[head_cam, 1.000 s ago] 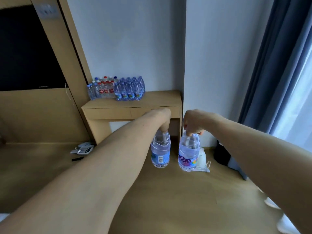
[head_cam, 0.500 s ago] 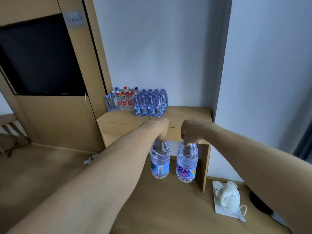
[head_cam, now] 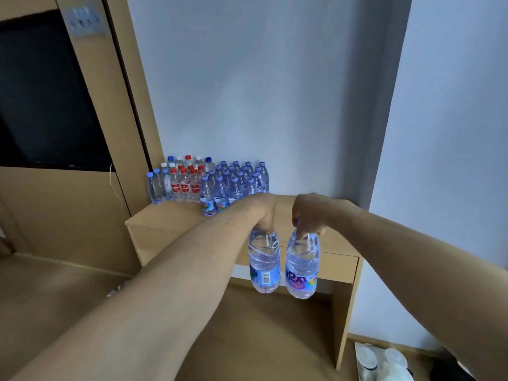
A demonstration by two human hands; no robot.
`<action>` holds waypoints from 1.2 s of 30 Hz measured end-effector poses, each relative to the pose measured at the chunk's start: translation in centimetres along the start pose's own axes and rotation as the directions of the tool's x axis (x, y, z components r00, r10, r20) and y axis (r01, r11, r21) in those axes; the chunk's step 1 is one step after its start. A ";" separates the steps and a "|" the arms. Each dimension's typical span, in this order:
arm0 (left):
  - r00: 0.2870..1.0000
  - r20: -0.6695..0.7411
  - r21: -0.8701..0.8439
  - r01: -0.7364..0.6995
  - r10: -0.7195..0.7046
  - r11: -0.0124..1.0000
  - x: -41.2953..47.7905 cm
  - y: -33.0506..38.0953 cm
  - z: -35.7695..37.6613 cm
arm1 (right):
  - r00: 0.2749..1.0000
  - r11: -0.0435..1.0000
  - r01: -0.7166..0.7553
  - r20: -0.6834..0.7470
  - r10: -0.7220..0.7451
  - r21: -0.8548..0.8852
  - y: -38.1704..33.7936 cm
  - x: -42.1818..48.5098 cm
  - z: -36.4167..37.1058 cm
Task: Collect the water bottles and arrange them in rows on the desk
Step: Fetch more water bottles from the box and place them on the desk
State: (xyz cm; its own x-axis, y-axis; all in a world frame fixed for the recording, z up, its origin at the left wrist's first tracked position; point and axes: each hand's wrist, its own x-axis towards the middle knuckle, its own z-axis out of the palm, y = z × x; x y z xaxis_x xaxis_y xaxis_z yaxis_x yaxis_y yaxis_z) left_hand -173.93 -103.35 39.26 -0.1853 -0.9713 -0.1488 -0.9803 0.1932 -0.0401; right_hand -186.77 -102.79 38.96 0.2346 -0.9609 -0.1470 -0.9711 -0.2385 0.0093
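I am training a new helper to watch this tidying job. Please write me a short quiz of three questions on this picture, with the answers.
1. True or false: the left hand holds the bottle with the barcode and the right hand holds the bottle with purple print, each by its top, not yet set on the desk.
2. Where do the collected bottles stand on the desk? A: at its front right corner. B: at its back left, by the wall. C: under it, on the floor.
3. Fill in: the bottles with red labels have ___ caps.
Key: 1 true; 2 B; 3 red.
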 end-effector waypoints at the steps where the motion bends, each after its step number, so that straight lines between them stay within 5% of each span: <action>1: 1.000 -0.002 0.002 -0.011 0.011 1.000 2.1 -0.4 0.0 | 1.000 1.000 -0.013 -0.003 0.013 0.003 0.4 1.9 -0.1; 15: 0.985 0.039 0.024 -0.167 0.166 0.986 26.9 -3.6 -2.3 | 0.982 0.977 -0.186 -0.009 0.188 0.103 7.0 24.1 -1.6; 36: 0.995 0.089 -0.057 -0.048 0.053 0.997 56.7 -5.3 -1.0 | 0.993 0.995 -0.061 0.105 0.052 0.077 18.3 53.7 0.5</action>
State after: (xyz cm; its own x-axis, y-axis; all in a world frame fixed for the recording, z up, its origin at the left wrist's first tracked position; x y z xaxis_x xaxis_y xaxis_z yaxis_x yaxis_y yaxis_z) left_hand -179.31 -159.57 32.06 -0.2300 -0.9436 -0.2383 -0.9726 0.2311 0.0238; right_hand -191.98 -158.66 30.70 0.1774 -0.9520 -0.2496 -0.9840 -0.1681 -0.0584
